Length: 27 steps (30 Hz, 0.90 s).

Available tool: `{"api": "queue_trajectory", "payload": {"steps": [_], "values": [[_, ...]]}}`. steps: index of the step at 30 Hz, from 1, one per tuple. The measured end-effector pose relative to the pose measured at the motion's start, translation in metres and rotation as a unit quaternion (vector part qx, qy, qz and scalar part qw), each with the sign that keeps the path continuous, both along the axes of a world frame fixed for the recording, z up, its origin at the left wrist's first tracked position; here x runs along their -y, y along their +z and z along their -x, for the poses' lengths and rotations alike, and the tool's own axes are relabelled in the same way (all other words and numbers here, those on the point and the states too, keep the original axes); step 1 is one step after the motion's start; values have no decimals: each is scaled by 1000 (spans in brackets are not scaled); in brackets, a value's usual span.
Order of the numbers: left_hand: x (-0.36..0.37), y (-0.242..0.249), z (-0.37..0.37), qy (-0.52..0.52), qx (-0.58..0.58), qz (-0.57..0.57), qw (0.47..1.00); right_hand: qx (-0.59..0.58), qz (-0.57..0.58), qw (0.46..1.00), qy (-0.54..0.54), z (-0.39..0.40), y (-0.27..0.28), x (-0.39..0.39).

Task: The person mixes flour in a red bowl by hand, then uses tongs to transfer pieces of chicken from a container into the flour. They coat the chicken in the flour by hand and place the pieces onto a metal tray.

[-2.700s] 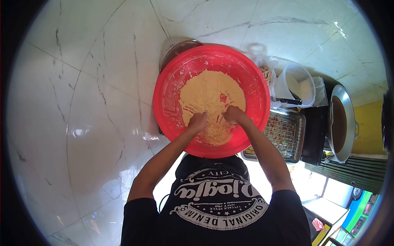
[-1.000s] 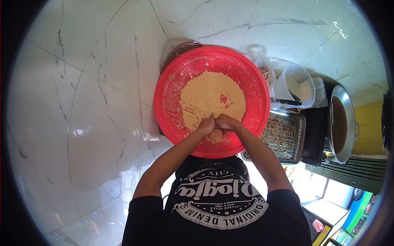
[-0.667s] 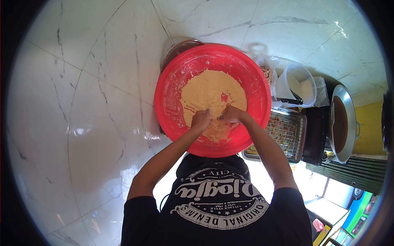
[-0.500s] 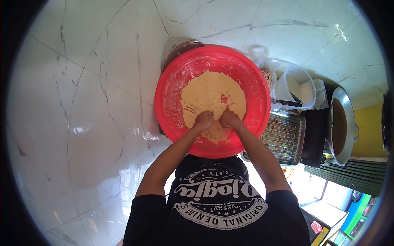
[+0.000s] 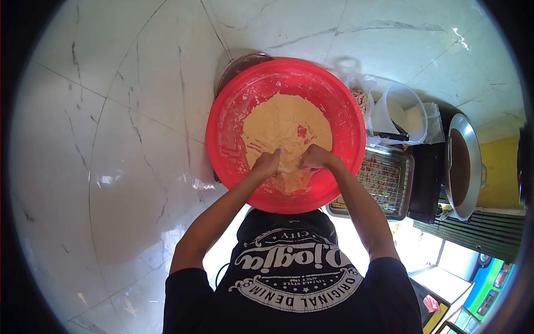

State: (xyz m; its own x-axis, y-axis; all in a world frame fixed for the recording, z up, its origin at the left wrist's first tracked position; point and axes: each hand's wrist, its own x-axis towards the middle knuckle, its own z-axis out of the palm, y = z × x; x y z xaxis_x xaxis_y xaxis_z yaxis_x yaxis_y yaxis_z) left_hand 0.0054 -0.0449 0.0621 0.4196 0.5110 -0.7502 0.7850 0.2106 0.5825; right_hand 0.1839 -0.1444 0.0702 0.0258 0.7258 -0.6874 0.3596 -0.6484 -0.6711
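A large red basin holds a wide bed of pale yellow flour mixture, with furrows pressed into it and a bare red patch near the right. My left hand is closed, its fingers curled into the mixture at the near side. Beside it, a short gap to the right, my right hand is closed with its fingers in the mixture too. Pale clumps lie between the two hands. Flour dust coats the basin's inner wall.
Behind the basin, a round metal rim shows. On the right are a clear plastic tub, a wire rack on a tray and a large metal pan. A marbled tile surface extends left.
My hands have moved apart: the left slightly left, the right slightly right. Both elbows are spread wider, and the whole view has shifted a little.
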Motion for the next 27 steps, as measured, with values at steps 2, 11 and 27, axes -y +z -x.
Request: {"api": "queue_trajectory", "payload": {"steps": [2, 11, 27], "values": [[-1, -14, 3, -29, -22, 1, 999, 65, 34, 996, 42, 2, -1, -2], [29, -21, -23, 43, 47, 14, 998, -83, 76, 979, -173, 35, 4, -9], [14, -22, -8, -37, -45, 12, 998, 150, 108, 981, 61, 29, -7, -9]]}}
